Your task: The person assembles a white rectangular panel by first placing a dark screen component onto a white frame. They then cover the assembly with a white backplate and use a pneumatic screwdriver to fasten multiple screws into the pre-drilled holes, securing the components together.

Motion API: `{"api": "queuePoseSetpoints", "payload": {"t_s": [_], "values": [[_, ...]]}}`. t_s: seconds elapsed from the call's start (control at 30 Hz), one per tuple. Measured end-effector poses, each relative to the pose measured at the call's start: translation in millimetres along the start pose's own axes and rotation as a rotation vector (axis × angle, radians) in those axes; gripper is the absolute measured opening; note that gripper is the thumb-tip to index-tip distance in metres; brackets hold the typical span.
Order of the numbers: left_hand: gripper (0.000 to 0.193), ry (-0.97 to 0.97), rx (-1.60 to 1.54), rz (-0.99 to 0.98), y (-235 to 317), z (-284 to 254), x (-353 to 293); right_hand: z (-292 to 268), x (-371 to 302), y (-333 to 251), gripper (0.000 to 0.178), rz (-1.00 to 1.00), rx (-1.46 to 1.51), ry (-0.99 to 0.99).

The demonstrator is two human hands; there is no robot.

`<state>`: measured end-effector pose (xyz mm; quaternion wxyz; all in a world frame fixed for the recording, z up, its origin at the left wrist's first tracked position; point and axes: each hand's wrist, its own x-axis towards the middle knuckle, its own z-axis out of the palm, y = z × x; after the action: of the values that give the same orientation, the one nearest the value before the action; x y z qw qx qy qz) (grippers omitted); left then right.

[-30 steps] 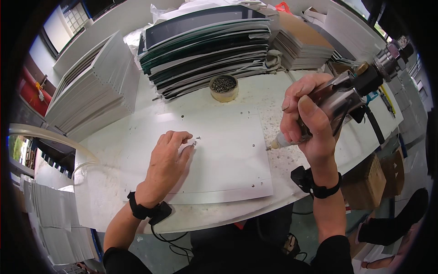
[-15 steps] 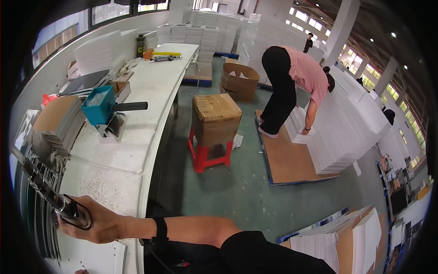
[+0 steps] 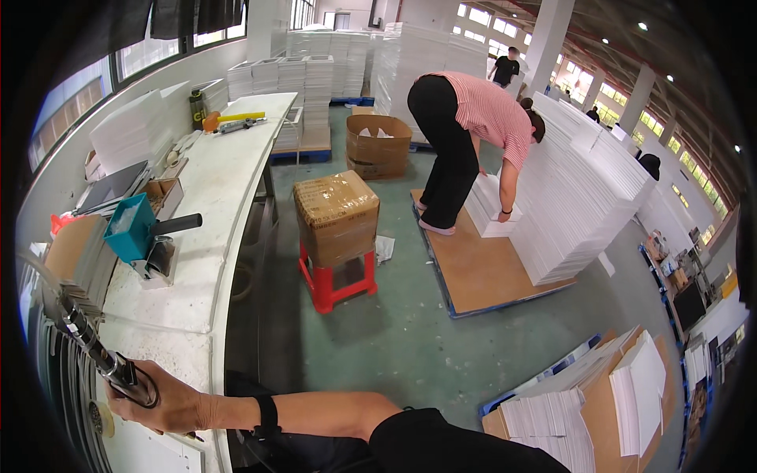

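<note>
My right hand (image 3: pixel 162 400), with a black band at the wrist, reaches across from the lower right and is closed around a slim metal power screwdriver (image 3: pixel 98 347). The tool slants up to the left, its upper end blurred, and a black loop stands out beside my fingers. Below the hand, at the bench's near end, lies a flat white panel (image 3: pixel 158 455). A pale roll (image 3: pixel 101 418), perhaps tape, shows at the panel's far-left side. On the bench beyond stands a teal bin (image 3: pixel 130 229) with a dark handle. My left hand is out of view.
Along the left runs a white workbench (image 3: pixel 189 303). A taped carton (image 3: pixel 337 221) rests on a red stool (image 3: pixel 337 282). Past it, a co-worker (image 3: pixel 489 118) bends over white boards on a pallet (image 3: pixel 493 280). Stacked sheets (image 3: pixel 552 418) stand at lower right.
The view has swung to the right, so the bench and carton sit further left. My right hand keeps its grip on the power screwdriver. The co-worker remains bent over the boards.
</note>
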<state>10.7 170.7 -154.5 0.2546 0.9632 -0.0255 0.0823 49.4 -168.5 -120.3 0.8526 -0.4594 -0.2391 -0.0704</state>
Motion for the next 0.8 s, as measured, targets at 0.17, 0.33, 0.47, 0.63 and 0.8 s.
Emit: {"api": "queuePoseSetpoints", "payload": {"t_s": [0.17, 0.33, 0.47, 0.63, 0.8], "values": [[0.015, -0.153, -0.628, -0.03, -2.2, 20.3, -7.8, 10.1, 8.0, 0.7, 0.021, -0.004, -0.053, 0.039], [0.01, -0.335, -0.804, -0.059, 57.8, 50.2, 6.0, 4.3, 5.6, -4.2, 0.015, -0.065, -0.139, 0.128], [0.015, -0.391, -1.168, -0.184, 29.7, 60.6, 11.6, 32.9, 29.0, 1.2, 0.017, -0.111, -0.065, 0.169], [0.019, -0.415, -1.281, -0.237, 30.1, 57.4, 2.3, 48.3, 29.2, 13.1, 0.018, -0.111, 0.085, 0.139], [0.02, -0.452, -1.343, -0.24, 33.7, 59.9, 1.3, 49.9, 32.6, 21.9, 0.019, -0.127, 0.054, 0.074]]}}
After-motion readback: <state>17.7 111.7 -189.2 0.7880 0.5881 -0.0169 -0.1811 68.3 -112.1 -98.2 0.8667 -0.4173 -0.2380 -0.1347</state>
